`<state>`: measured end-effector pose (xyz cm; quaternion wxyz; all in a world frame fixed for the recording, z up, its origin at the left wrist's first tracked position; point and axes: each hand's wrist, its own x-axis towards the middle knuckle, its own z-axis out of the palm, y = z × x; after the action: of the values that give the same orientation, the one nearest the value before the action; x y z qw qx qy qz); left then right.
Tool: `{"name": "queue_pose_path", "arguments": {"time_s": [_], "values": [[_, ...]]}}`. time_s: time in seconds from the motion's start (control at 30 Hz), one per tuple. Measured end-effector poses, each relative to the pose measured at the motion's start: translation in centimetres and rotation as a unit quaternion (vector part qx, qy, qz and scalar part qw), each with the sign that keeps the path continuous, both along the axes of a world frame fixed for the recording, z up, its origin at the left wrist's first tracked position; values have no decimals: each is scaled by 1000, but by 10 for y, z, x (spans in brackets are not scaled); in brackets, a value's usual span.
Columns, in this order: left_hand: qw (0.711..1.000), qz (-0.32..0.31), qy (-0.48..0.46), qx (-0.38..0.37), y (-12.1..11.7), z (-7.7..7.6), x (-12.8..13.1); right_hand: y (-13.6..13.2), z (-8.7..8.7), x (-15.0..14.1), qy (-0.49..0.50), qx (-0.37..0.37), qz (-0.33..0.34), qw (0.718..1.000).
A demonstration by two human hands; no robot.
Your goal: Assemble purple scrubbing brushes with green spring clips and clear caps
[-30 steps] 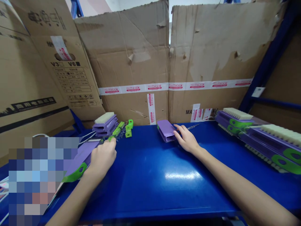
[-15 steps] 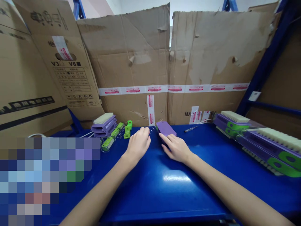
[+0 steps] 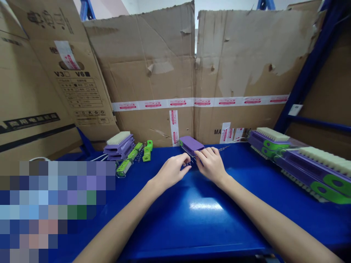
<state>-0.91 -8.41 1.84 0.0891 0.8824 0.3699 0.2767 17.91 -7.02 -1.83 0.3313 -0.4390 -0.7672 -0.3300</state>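
Observation:
A purple plastic block (image 3: 191, 144) lies on the blue table (image 3: 197, 219) near the cardboard wall. My right hand (image 3: 211, 164) rests just in front of it, fingers curled, fingertips touching its near end. My left hand (image 3: 172, 170) sits beside the right one, fingers pinched on a small metal spring (image 3: 188, 164) between the two hands. To the left lie a purple brush with white bristles (image 3: 120, 145), several green plastic pieces (image 3: 146, 149) and loose springs (image 3: 139, 157).
Cardboard boxes (image 3: 153, 73) wall off the back and left. A row of purple and green brushes (image 3: 301, 160) stretches along the right side by a blue rack post (image 3: 307, 76). A blurred patch covers the lower left.
My left hand left the parts at the left and came to the middle beside my right hand. The right hand drew the purple block slightly and now meets the left at a spring.

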Motion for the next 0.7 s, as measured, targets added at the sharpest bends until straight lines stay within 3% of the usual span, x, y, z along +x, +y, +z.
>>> {"name": "queue_pose_path", "arguments": {"time_s": [0.07, 0.17, 0.27, 0.3, 0.37, 0.43, 0.7], "values": [[999, 45, 14, -11, -2, 6, -12, 1, -2, -1, -13, -34, -4, 999], [975, 202, 91, 10, 3, 17, -45, 4, -6, 2, -7, -60, -7, 998], [897, 381, 221, 38, 14, 23, -84, 4, -7, 4, 16, -75, -7, 997], [872, 414, 261, 34, 18, 23, -96, 4, -7, 4, 20, -80, -4, 997], [835, 446, 322, 19, 23, 20, -113, 3, -8, 2, 22, -90, 1, 996], [821, 447, 355, 6, 27, 15, -124, 2, -8, 0, 16, -96, 3, 995], [823, 441, 357, 1, 32, 7, -131, 1, -9, 0, 15, -99, 2, 995]]}}
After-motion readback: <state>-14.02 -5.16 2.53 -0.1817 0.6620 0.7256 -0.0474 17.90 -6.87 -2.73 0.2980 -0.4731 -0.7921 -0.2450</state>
